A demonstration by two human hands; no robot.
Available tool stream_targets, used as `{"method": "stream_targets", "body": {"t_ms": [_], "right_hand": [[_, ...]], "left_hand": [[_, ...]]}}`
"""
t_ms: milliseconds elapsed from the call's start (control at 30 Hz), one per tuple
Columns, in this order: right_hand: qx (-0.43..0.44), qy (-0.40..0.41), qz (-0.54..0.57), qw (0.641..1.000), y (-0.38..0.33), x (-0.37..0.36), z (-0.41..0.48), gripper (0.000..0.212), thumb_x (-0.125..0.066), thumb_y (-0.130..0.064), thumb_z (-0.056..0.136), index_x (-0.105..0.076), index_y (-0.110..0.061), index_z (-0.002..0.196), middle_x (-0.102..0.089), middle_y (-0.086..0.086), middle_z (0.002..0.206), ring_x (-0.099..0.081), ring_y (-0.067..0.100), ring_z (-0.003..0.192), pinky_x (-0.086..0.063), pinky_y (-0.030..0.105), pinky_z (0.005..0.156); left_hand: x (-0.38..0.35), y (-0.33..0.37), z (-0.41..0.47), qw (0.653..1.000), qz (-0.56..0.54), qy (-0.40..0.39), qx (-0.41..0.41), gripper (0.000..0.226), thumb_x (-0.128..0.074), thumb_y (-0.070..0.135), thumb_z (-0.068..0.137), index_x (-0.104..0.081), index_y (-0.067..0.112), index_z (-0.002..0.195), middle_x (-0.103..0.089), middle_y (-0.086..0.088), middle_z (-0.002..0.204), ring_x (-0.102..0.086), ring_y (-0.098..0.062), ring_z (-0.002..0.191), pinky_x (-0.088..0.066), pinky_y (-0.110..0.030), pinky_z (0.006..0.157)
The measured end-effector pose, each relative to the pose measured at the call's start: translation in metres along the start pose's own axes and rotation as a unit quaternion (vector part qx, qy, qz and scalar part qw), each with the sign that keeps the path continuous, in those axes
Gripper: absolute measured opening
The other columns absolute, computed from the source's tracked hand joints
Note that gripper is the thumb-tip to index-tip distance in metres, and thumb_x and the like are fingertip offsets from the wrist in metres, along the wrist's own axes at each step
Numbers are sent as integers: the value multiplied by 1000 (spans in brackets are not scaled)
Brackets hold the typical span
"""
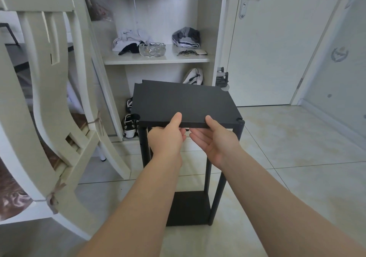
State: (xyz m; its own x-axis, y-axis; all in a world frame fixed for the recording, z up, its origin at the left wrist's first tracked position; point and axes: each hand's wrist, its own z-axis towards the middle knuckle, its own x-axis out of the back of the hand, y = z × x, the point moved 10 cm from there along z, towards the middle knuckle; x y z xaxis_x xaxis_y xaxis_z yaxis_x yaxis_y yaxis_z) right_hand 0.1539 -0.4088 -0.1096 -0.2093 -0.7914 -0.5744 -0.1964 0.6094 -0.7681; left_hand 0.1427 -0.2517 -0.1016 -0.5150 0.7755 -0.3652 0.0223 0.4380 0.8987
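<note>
- The black top panel (pixel 184 102) lies roughly level over a black rack's posts (pixel 238 133), in front of the open wardrobe.
- The left hand (pixel 167 138) and right hand (pixel 213 140) each grip the panel's near edge, close together (thumbs on top, fingers curled beneath).
- The near right corner notch sits at a post top. Whether the near left corner is seated I cannot tell.
- On the left, a pale chair (pixel 59 118) stands near the rack. On the right is open tiled floor (pixel 297 148) up to the door (pixel 277 49).
- The panel hides the far posts, and the forearms cover part of the bottom shelf (pixel 188 207).
- Sneakers (pixel 129 126) show only partly behind the rack's left post.
</note>
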Motion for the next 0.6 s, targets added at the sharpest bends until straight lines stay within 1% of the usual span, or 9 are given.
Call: {"method": "stream_targets", "body": {"t_ms": [100, 233, 300, 400, 433, 467, 533, 600], "right_hand": [[-2, 13, -1, 1000, 1, 4, -2, 17, -64, -17, 100, -63, -2, 107, -76, 21, 93, -77, 30, 86, -64, 35, 67], [-2, 14, 0, 1000, -1, 8, -5, 16, -64, -16, 100, -64, -1, 106, -76, 21, 93, -77, 30, 86, -64, 35, 67], [0, 13, 3, 1000, -2, 8, -6, 15, -64, -16, 100, -64, -2, 105, -76, 20, 92, -77, 30, 85, -64, 35, 67], [-4, 1, 7, 1000, -1, 4, -7, 14, -64, -16, 100, -64, -3, 104, -76, 20, 91, -77, 29, 84, -64, 34, 66], [-7, -8, 7, 1000, 0, 1, -7, 15, -64, -17, 100, -64, -2, 104, -76, 21, 91, -77, 29, 85, -64, 34, 66], [-10, -17, 6, 1000, 2, -3, -7, 17, -64, -17, 100, -64, -1, 107, -76, 21, 92, -77, 29, 85, -64, 33, 65], [-17, -27, 6, 999, 6, -8, -6, 22, -64, -18, 100, -64, 1, 113, -76, 22, 95, -77, 29, 85, -62, 32, 62], [-24, -22, 9, 999, 10, -8, -6, 25, -64, -18, 100, -63, 1, 116, -76, 23, 94, -77, 30, 85, -61, 31, 60]], "left_hand": [[-1, -1, -1, 1000, 11, 1, -7, 26, -77, 23, 87, -67, 11, 108, -74, -5, 96, -69, -12, 69, -60, -22, 62], [-2, -2, -2, 1000, 23, 0, -12, 26, -77, 24, 87, -67, 11, 106, -73, -5, 94, -68, -12, 69, -60, -25, 64], [-2, -1, -4, 999, 29, 0, -15, 23, -78, 25, 86, -68, 11, 102, -73, -3, 88, -68, -12, 67, -61, -25, 64], [2, 3, -6, 999, 41, 8, -28, 20, -79, 29, 84, -68, 12, 85, -70, 4, 64, -67, -9, 60, -61, -31, 71], [4, 4, -6, 998, 45, 11, -34, 21, -78, 30, 84, -68, 12, 82, -69, 7, 56, -67, -7, 56, -60, -33, 73], [7, 6, -5, 998, 47, 14, -41, 22, -78, 31, 84, -67, 12, 81, -67, 9, 53, -66, -5, 53, -59, -33, 73], [11, 10, -4, 997, 48, 19, -51, 21, -78, 31, 85, -67, 14, 81, -68, 11, 54, -65, -3, 52, -59, -30, 70], [15, 10, -4, 997, 49, 23, -52, 19, -78, 31, 85, -67, 15, 81, -69, 7, 58, -67, -4, 55, -60, -27, 65]]}}
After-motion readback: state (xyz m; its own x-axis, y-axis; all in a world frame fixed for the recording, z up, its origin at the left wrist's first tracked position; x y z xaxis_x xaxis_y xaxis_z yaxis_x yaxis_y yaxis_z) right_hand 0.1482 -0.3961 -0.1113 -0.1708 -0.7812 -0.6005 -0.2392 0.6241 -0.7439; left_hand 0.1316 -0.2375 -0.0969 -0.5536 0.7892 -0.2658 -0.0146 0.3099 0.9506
